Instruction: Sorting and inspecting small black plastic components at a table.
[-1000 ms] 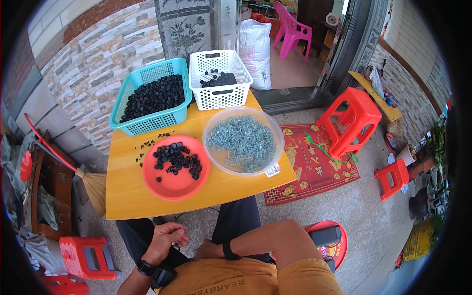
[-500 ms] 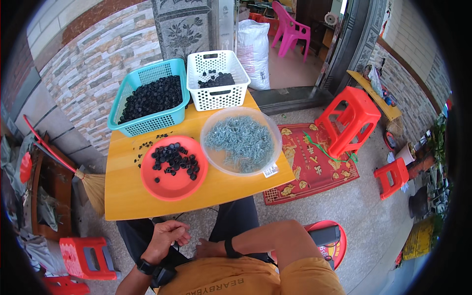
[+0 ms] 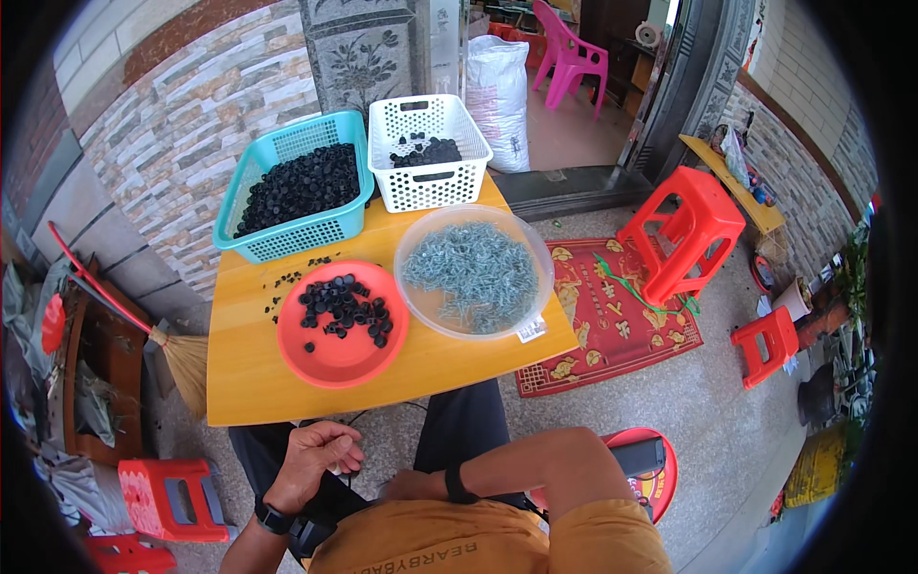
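My left hand (image 3: 317, 453) is above my lap, just short of the table's near edge, fingers curled in and thumb against them; whatever it may hold is hidden. My right hand (image 3: 413, 485) rests low against my body with its fingers out of sight. Nearest on the table is a round red plate (image 3: 330, 365) with small black plastic caps (image 3: 341, 298) on it. To its right, a clear round tub (image 3: 430, 308) holds a heap of silvery screws (image 3: 473, 268).
Behind them stand a teal basket (image 3: 304, 242) full of black caps and a white basket (image 3: 417, 197) holding fewer. Small black bits lie on the yellow table (image 3: 249, 383). A broom (image 3: 182, 362) leans at the left; a red stool (image 3: 684, 230) stands on the red mat (image 3: 612, 335).
The whole view has shifted slightly. My left hand's fingers and thumb have drawn closer together. My right hand stays by my body, and the things on the table stay put.
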Demonstrator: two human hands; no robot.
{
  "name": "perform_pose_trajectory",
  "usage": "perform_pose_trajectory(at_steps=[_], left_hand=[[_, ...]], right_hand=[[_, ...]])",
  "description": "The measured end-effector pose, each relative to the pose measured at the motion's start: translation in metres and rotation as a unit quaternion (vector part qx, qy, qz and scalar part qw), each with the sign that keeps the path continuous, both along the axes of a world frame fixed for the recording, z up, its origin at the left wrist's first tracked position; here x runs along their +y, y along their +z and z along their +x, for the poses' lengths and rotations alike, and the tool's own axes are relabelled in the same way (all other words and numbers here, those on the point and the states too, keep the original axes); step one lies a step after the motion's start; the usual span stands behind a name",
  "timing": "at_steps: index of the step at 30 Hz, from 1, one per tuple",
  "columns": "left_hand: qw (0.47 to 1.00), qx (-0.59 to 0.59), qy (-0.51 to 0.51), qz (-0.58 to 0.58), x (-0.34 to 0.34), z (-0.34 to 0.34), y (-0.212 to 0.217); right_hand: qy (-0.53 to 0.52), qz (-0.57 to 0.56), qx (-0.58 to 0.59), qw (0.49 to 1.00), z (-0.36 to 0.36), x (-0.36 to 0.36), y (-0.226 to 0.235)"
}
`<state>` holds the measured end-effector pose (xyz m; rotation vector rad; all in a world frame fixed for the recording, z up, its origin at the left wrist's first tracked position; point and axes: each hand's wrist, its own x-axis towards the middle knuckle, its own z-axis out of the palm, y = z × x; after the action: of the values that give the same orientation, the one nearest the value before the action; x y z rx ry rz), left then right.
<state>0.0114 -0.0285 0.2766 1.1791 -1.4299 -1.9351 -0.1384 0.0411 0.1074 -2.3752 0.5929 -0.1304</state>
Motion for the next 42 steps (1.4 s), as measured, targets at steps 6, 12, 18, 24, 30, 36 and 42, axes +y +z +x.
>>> perform_pose_trajectory(at_steps=[6,12,18,24,30,36,42], left_hand=[[1.000,-0.001,0.010,0.004,-0.002,-0.001,0.000],[1.000,0.006,0.009,0.004,-0.002,0.001,0.000],[1.000,0.001,0.027,-0.005,-0.005,0.004,0.010],[0.997,0.032,0.052,-0.036,-0.008,-0.001,0.025],[0.998,0.037,0.054,-0.019,-0.013,0.008,0.045],[0.992,0.019,0.083,-0.093,-0.030,0.021,0.047],[0.970,0.013,0.141,-0.197,-0.060,0.017,0.031]], right_hand=[[0.024,-0.099,-0.083,0.991,0.006,0.003,-0.049],[0.046,0.112,0.029,0.992,0.011,-0.003,-0.038],[-0.065,0.215,0.074,0.972,-0.003,-0.003,0.020],[-0.091,0.320,0.123,0.935,0.009,-0.007,0.039],[-0.159,0.516,0.064,0.839,-0.004,-0.001,0.014],[0.015,0.320,0.281,0.905,-0.004,-0.017,0.055],[-0.081,0.431,0.175,0.882,0.008,0.013,-0.060]])
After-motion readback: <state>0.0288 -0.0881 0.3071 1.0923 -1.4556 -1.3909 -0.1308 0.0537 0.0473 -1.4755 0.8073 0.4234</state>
